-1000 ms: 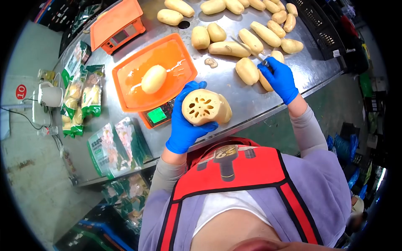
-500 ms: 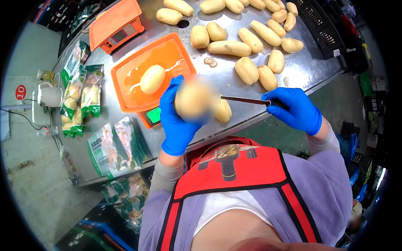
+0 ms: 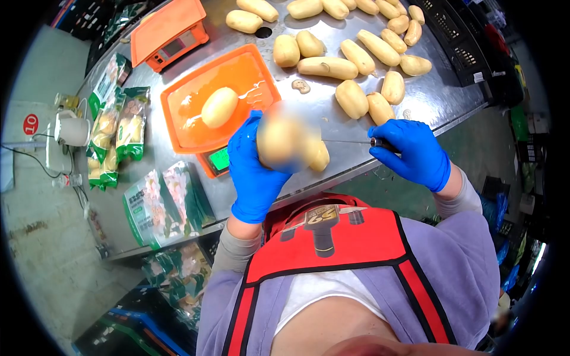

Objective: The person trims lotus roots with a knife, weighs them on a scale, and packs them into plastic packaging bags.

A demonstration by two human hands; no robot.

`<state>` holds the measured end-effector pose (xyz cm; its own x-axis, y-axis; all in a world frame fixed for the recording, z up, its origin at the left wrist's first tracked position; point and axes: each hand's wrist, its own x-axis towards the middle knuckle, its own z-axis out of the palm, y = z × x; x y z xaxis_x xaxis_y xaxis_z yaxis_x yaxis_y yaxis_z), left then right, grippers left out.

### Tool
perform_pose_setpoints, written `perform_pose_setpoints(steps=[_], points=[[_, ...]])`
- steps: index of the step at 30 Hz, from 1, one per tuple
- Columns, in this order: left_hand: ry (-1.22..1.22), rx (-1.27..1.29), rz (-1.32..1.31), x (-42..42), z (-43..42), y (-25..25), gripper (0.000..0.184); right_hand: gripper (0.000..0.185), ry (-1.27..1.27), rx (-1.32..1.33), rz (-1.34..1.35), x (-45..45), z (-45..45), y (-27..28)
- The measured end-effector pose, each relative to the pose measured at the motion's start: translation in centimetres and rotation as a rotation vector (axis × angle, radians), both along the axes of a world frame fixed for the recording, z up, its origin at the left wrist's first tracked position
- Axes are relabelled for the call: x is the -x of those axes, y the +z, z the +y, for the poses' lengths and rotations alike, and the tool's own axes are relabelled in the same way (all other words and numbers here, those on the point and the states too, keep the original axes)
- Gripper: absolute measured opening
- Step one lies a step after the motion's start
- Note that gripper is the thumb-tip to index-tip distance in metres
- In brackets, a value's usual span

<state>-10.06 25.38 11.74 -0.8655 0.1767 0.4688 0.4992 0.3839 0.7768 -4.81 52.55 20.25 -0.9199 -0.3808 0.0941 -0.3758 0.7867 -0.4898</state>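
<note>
My left hand [image 3: 255,172], in a blue glove, is closed around a pale lotus root piece [image 3: 276,139], whose right part is blurred. A knife [image 3: 380,143] is in my right hand [image 3: 412,154], also gloved in blue, with its fingers wrapped round the dark handle. The thin blade points left, its tip end reaching the held piece; whether it cuts in cannot be made out. Just behind that, another lotus root piece [image 3: 320,157] lies on the metal table. One more piece [image 3: 219,108] rests in the orange tray [image 3: 178,139] beside my left hand.
Several lotus roots [image 3: 328,67] lie across the metal table [image 3: 439,98], near a small cut slice [image 3: 301,86]. An orange scale [image 3: 169,32] stands at the back left. Packed bags [image 3: 130,124] and flower-printed bags [image 3: 148,207] are at left. A black crate [image 3: 454,35] borders the right.
The knife blade has turned from its broad side to nearly edge-on. My right hand has shifted slightly left, and the held piece slightly right. The view has moved a little.
</note>
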Motion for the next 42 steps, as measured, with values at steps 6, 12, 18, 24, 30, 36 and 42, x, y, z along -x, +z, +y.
perform_pose_setpoints(steps=[6, 12, 18, 24, 30, 36, 42], points=[[-0.122, 0.022, -0.215, -0.2, 0.2, 2.5, 0.053, 0.02, 0.002, -0.264, 0.165, 0.2, -0.6, 0.1], [-0.269, -0.187, -0.549, -1.2, 0.2, 1.8, 0.048, 0.022, -0.374, 0.278, 0.308, 0.7, 0.5, 0.0], [-0.255, -0.347, -0.718, -1.3, -1.6, 0.2, 0.064, 0.02, -0.45, 0.098, -0.022, 0.0, 1.2, -9.2], [-0.239, -0.505, -0.806, -1.6, -2.1, 0.3, 0.065, 0.024, -0.492, 0.103, -0.23, -2.8, 2.2, -17.2], [-0.257, -0.369, -0.741, -1.0, -1.9, 0.8, 0.066, 0.026, -0.287, 0.35, -0.254, -1.5, 0.2, -6.5], [-0.092, -0.111, -0.394, -0.8, -2.3, -0.8, 0.07, 0.024, -0.089, 0.305, -0.351, -0.8, 0.0, -2.1], [-0.088, 0.043, -0.261, -1.3, -2.5, 0.4, 0.076, 0.021, -0.077, 0.213, -0.336, -0.9, -0.6, -2.0]])
